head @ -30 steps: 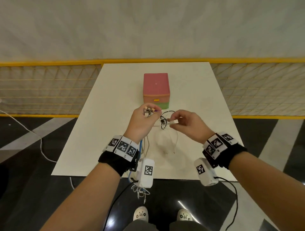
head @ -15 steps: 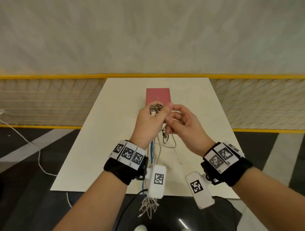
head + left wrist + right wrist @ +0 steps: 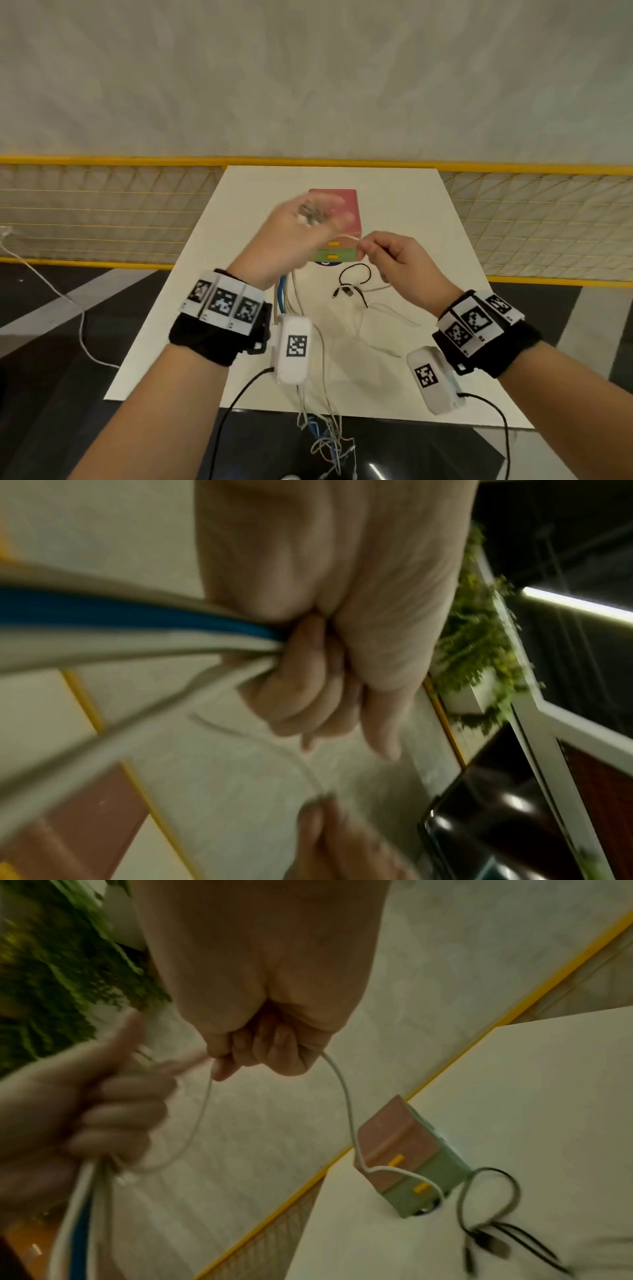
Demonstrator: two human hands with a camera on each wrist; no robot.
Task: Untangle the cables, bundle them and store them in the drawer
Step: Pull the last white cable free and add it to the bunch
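Above the desk [image 3: 404,212]: left hand [image 3: 284,236] gripping gathered cables [image 3: 113,631], right hand [image 3: 397,260] pinching one white cable [image 3: 346,1102]. Untangling under way; next, draw that strand free. Drawer box [image 3: 342,219] beyond both grips.

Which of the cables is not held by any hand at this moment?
The black cable: it lies loose on the table before the drawer box, while the left hand grips the white and blue ones.
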